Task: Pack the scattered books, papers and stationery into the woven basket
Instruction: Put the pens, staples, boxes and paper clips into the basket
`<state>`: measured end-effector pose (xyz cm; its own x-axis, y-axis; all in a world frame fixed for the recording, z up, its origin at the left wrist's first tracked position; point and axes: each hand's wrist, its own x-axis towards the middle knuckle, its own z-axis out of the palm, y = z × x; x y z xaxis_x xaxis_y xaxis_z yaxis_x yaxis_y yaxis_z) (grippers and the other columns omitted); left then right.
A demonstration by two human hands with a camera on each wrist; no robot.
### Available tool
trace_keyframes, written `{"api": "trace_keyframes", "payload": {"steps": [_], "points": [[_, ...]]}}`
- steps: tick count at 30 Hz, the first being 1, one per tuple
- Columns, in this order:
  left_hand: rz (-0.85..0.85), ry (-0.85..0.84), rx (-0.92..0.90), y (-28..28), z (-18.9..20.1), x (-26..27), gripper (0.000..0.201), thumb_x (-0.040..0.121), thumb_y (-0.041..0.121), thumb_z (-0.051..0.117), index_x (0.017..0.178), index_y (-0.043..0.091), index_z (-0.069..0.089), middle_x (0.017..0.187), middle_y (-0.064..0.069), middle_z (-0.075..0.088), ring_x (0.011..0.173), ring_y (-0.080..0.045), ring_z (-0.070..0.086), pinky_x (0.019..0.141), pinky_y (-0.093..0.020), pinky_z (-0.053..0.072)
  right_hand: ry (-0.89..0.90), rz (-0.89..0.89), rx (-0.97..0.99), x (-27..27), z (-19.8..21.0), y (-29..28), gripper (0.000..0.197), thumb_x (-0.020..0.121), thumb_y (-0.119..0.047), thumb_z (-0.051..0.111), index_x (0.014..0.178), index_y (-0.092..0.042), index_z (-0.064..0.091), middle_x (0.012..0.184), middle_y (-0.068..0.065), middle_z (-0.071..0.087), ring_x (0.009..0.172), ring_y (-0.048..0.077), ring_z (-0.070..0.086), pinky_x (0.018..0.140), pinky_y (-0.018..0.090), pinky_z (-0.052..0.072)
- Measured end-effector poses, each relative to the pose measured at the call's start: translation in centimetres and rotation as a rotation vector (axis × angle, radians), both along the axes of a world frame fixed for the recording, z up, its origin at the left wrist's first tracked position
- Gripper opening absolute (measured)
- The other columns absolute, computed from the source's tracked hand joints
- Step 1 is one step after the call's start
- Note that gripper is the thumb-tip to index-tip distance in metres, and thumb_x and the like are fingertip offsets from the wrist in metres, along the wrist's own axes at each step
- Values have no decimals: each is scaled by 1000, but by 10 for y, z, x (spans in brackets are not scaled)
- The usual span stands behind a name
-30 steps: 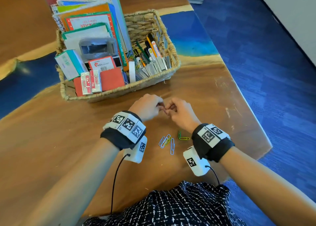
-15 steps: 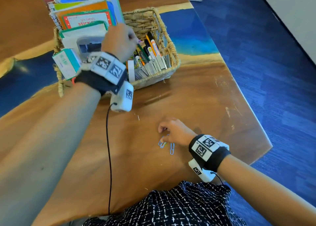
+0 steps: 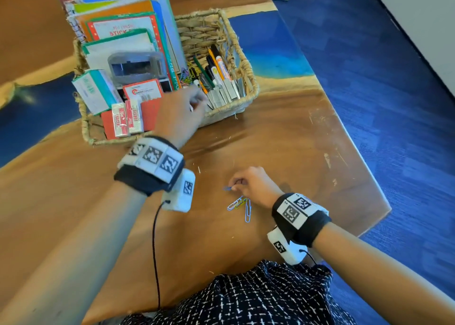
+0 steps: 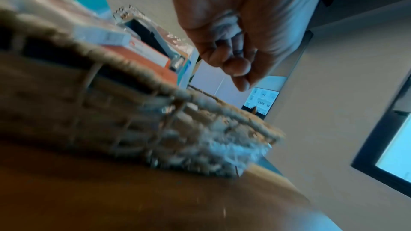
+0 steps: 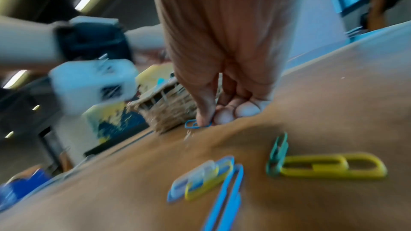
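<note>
The woven basket sits far left, nearly full. Right hand fingers pinch a blue paper clip on the worktop; next, lift it in. Left hand fingers curl, empty.

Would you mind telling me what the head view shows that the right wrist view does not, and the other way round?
Only the head view shows the basket's contents: books, pens and staple strips, with the left hand at its near rim. Only the right wrist view shows a green clip hooked to a yellow clip, and ceiling lights. Both show the right hand pinching a blue paper clip, loose clips on the table, and the basket.
</note>
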<state>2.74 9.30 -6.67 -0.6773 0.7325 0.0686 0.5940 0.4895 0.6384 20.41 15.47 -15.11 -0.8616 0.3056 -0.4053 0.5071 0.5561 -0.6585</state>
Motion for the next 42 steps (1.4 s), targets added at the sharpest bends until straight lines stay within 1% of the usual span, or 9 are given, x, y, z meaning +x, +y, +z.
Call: {"api": "trace_keyframes", "payload": {"steps": [6,11,17,20,22,28,32,38,42], "points": [[-239,-133,-154,-13,-37,42,13,91,18,57,97,12,68,90,-1,61,76,-16,53,71,-25,40,209,-388,-100,-12,17,23,16,79,6,59,84,-9,64,67,-2,60,49,-8,49,58,2,38],[-285,-109,-263,-11,-42,49,13,92,16,56,98,9,66,100,-7,61,98,-25,55,84,-37,44,304,-399,-163,-14,28,30,39,81,6,61,73,-29,46,66,-6,57,59,4,49,67,20,45],[-283,-29,-266,-3,-19,35,15,95,17,52,94,9,65,93,-3,62,83,-20,57,73,-32,47,313,-404,-144,-14,28,25,24,82,3,60,91,-18,54,78,-3,61,65,9,51,75,24,47],[-152,19,-186,8,5,9,19,97,15,48,95,5,64,89,-1,60,66,-11,52,59,-17,40,225,-318,-105,-14,25,26,22,81,0,62,101,-11,59,93,-2,59,66,5,49,70,8,40],[-2,52,-140,18,18,-17,21,97,13,46,93,4,65,89,-2,59,71,-14,53,66,-21,43,131,-222,-79,-12,23,24,24,81,-2,64,104,-6,61,97,3,61,68,5,50,64,0,36],[314,31,-228,53,28,-80,30,95,9,40,67,9,51,80,-9,56,90,-30,56,73,-34,44,-104,58,-8,1,8,13,36,79,-6,67,113,-8,57,95,-3,48,83,12,45,71,13,31],[301,10,-191,54,24,-78,22,93,9,44,103,6,63,125,-18,55,114,-34,52,90,-38,44,-155,207,79,11,-3,5,36,78,-8,66,113,-10,55,99,-2,42,98,19,47,87,31,42],[88,-89,4,28,14,-34,14,91,10,52,88,8,65,79,-6,62,74,-15,57,74,-25,48,-167,356,187,13,-8,3,24,84,-21,64,107,-16,60,115,3,45,110,18,40,78,26,29],[-82,-164,-71,8,2,7,13,93,13,53,88,9,64,75,0,61,68,-10,55,62,-19,42,-154,354,222,13,-10,3,15,85,-16,61,100,-12,62,109,3,48,106,19,44,76,25,28]]}}
